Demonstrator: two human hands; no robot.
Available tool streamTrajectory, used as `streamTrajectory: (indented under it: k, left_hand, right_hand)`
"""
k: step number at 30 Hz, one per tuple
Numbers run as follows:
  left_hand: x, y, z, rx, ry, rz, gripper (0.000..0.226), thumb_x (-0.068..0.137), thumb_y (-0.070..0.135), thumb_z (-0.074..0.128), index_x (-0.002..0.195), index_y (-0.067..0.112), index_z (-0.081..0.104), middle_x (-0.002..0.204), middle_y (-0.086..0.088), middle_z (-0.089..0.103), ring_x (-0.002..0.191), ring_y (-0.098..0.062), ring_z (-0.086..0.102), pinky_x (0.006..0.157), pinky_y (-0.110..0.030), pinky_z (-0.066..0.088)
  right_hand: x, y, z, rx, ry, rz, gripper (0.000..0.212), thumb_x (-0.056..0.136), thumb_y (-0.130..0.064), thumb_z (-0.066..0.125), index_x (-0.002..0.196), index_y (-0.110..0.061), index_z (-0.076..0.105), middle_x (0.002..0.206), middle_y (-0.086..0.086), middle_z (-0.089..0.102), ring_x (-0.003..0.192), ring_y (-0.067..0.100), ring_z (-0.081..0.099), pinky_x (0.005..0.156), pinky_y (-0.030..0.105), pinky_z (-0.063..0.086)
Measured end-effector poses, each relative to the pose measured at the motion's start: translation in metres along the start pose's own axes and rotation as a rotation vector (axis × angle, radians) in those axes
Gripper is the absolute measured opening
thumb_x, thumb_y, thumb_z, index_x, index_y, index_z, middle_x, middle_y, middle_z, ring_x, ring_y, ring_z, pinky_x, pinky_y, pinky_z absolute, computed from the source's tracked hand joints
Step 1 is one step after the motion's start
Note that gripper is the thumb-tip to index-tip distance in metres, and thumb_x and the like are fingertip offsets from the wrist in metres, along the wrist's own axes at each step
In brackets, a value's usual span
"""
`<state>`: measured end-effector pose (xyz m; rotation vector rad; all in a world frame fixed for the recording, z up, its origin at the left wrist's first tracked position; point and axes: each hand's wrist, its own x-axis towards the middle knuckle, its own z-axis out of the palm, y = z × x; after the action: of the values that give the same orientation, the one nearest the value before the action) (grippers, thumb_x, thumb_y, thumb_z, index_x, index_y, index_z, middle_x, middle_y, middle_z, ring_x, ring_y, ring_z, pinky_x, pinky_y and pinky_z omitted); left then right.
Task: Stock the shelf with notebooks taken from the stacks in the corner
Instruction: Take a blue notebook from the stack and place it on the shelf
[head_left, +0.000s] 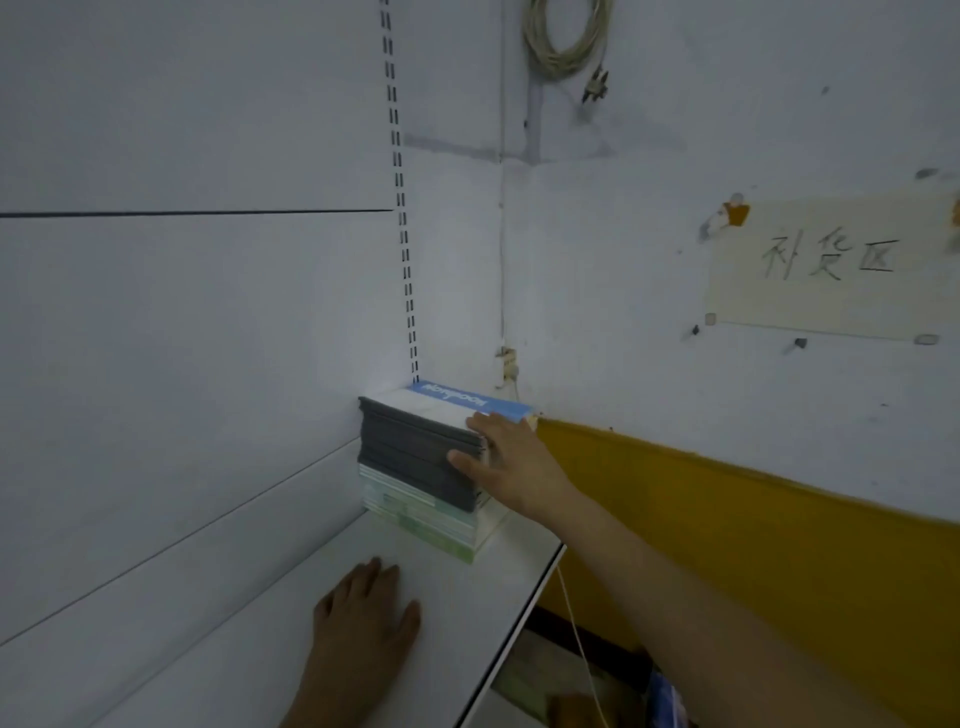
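The left hand (366, 613) is lying flat on the white shelf (291, 639), fingers (363, 577) spread and holding nothing. Beyond it, the right hand (511, 467) is pressing the stack of notebooks (415, 457), its fingers apparently gripping the stack's near corner.

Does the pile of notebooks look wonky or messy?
A little. In the stack on the shelf, the dark-spined notebooks up top jut past the green ones below, so its side is stepped, not flush. The right hand holds that upper part; the left hand lies flat on the shelf.
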<state>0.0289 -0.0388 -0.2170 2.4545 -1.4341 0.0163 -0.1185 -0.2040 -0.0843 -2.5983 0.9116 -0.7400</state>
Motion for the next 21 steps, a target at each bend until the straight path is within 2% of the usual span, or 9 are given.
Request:
streamTrajectory:
  k: [3, 5, 7, 9, 11, 13, 14, 18, 21]
  left_hand:
    - [0.001, -0.002, 0.004, -0.045, -0.010, -0.016, 0.093, 0.069, 0.072, 0.008, 0.143, 0.031, 0.045, 0.154, 0.004, 0.036, 0.143, -0.018, 0.031, 0.113, -0.041, 0.025]
    - [-0.001, -0.006, 0.009, -0.069, 0.017, -0.012, 0.083, 0.075, 0.073, 0.018, 0.134, 0.029, 0.058, 0.147, 0.002, 0.048, 0.137, -0.021, 0.043, 0.108, -0.045, 0.033]
    - [-0.004, -0.006, 0.006, -0.201, 0.088, -0.017, 0.075, 0.078, 0.080, 0.021, 0.126, 0.037, 0.061, 0.142, 0.012, 0.051, 0.136, -0.015, 0.043, 0.110, -0.042, 0.031]
    - [-0.007, 0.000, -0.015, -0.572, 0.131, -0.100, 0.035, 0.093, 0.063, 0.038, 0.113, 0.046, 0.060, 0.131, 0.019, 0.055, 0.130, -0.008, 0.049, 0.112, -0.034, 0.032]
    - [-0.006, 0.006, -0.042, -1.176, 0.132, -0.207, 0.018, 0.097, 0.042, 0.052, 0.109, 0.036, 0.065, 0.126, 0.007, 0.064, 0.112, -0.007, 0.063, 0.104, -0.032, 0.044]
    - [-0.005, 0.010, -0.062, -1.780, 0.037, -0.248, 0.062, 0.075, 0.064, 0.068, 0.119, 0.020, 0.062, 0.125, -0.009, 0.066, 0.105, -0.021, 0.069, 0.094, -0.040, 0.052]
    - [-0.004, 0.011, -0.070, -1.943, 0.022, -0.262, 0.077, 0.068, 0.068, 0.072, 0.124, 0.017, 0.059, 0.123, -0.014, 0.066, 0.108, -0.028, 0.067, 0.093, -0.046, 0.052]
    - [-0.012, 0.017, -0.079, -1.997, 0.082, -0.419, 0.039, 0.086, 0.024, 0.060, 0.121, 0.007, 0.061, 0.106, -0.020, 0.072, 0.100, -0.037, 0.065, 0.087, -0.051, 0.054]
    - [-0.016, 0.017, -0.066, -1.937, 0.072, -0.535, 0.034, 0.088, 0.008, 0.057, 0.122, 0.004, 0.060, 0.096, -0.019, 0.073, 0.091, -0.039, 0.066, 0.076, -0.047, 0.053]
  right_hand:
    - [-0.004, -0.005, 0.006, 0.153, 0.195, -0.014, 0.042, 0.095, -0.050, 0.051, 0.114, -0.018, 0.068, 0.121, -0.004, 0.067, 0.113, 0.010, 0.058, 0.121, 0.035, 0.008]
    - [-0.013, -0.013, 0.012, 0.247, 0.302, -0.065, 0.029, 0.097, -0.036, 0.054, 0.097, -0.013, 0.071, 0.102, 0.000, 0.073, 0.096, 0.014, 0.065, 0.119, 0.040, 0.021]
    - [-0.024, -0.021, 0.021, 0.323, 0.465, -0.152, 0.020, 0.097, -0.027, 0.057, 0.099, -0.014, 0.072, 0.105, -0.004, 0.072, 0.101, 0.013, 0.066, 0.114, 0.043, 0.034]
    - [-0.036, -0.027, 0.030, 0.405, 0.560, -0.251, 0.025, 0.096, -0.030, 0.055, 0.108, -0.016, 0.072, 0.114, -0.012, 0.067, 0.114, 0.005, 0.060, 0.114, 0.039, 0.034]
    - [-0.051, -0.033, 0.041, 0.347, 0.559, -0.343, 0.032, 0.098, -0.033, 0.050, 0.118, -0.017, 0.069, 0.123, -0.010, 0.065, 0.123, 0.002, 0.054, 0.117, 0.035, 0.029]
    - [-0.068, -0.041, 0.057, 0.215, 0.540, -0.463, 0.034, 0.102, -0.033, 0.046, 0.121, -0.015, 0.067, 0.127, -0.007, 0.064, 0.126, 0.004, 0.052, 0.116, 0.034, 0.030]
    - [-0.077, -0.044, 0.068, 0.166, 0.498, -0.528, 0.034, 0.102, -0.034, 0.047, 0.122, -0.016, 0.067, 0.128, -0.007, 0.064, 0.127, 0.005, 0.051, 0.113, 0.035, 0.034]
    - [-0.092, -0.045, 0.091, 0.099, 0.227, -0.664, 0.040, 0.100, -0.044, 0.048, 0.129, -0.022, 0.062, 0.138, -0.011, 0.055, 0.133, 0.001, 0.042, 0.109, 0.033, 0.038]
    - [-0.072, -0.045, 0.063, 0.160, 0.359, -0.538, 0.041, 0.100, -0.042, 0.044, 0.132, -0.020, 0.057, 0.141, -0.010, 0.051, 0.133, 0.001, 0.041, 0.110, 0.035, 0.034]
